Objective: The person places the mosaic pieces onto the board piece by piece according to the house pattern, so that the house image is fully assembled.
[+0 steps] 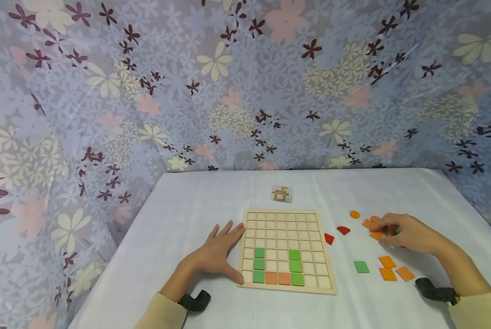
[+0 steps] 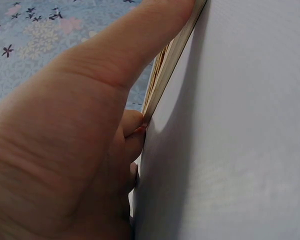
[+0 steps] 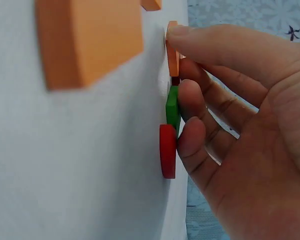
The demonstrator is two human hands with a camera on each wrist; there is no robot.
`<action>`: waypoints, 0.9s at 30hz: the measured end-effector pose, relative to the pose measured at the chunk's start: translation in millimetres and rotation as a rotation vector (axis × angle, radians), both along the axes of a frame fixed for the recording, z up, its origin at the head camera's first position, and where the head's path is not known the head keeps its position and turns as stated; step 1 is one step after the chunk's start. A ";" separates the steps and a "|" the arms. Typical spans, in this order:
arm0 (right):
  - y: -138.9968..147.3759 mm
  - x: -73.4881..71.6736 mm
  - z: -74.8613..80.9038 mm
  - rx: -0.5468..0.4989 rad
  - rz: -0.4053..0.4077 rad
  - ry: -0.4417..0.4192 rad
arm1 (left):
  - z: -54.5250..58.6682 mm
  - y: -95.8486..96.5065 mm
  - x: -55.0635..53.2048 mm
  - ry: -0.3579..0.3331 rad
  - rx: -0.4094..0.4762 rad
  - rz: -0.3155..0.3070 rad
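My left hand (image 1: 213,251) lies spread on the white cloth, fingertips and thumb touching the left edge of a wooden grid board (image 1: 286,291). In the left wrist view its thumb (image 2: 155,30) rests along the board's side. Green and orange square tiles fill some lower cells. Off to the right, my right hand (image 1: 410,233) is low over loose pieces, thumb and forefinger pinching an orange square tile (image 3: 173,55). Its other fingers curl beside a green piece (image 3: 172,105) and a red piece (image 3: 167,150); the hand partly hides these pieces in the head view.
Behind the board lies a small pattern card (image 1: 282,193). Red quarter-round pieces (image 1: 343,230) and an orange disc (image 1: 354,214) sit between board and right hand. Closer to me are a green tile (image 1: 361,267) and several orange tiles (image 1: 387,274). Flowered cloth (image 1: 245,91) hangs behind the table.
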State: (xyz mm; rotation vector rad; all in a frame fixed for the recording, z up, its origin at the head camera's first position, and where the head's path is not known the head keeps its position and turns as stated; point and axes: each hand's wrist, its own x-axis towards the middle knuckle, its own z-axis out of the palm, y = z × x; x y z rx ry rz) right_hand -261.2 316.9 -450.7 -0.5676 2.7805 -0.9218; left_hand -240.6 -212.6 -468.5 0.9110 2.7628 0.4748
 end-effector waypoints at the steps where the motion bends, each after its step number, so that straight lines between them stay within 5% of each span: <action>1: -0.2 0.1 -0.2 0.000 0.001 -0.002 | 0.1 0.2 0.0 0.001 -0.002 -0.001; 12: -9.9 2.4 -2.3 0.003 -0.043 -0.032 | 0.9 0.3 1.9 -0.002 0.000 0.007; 21: -22.6 2.0 0.2 -0.017 -0.004 0.032 | 2.3 0.7 1.7 -0.011 -0.010 0.017; 27: -31.6 1.4 -0.1 -0.047 0.012 -0.006 | -0.8 0.4 -0.7 -0.003 -0.015 0.011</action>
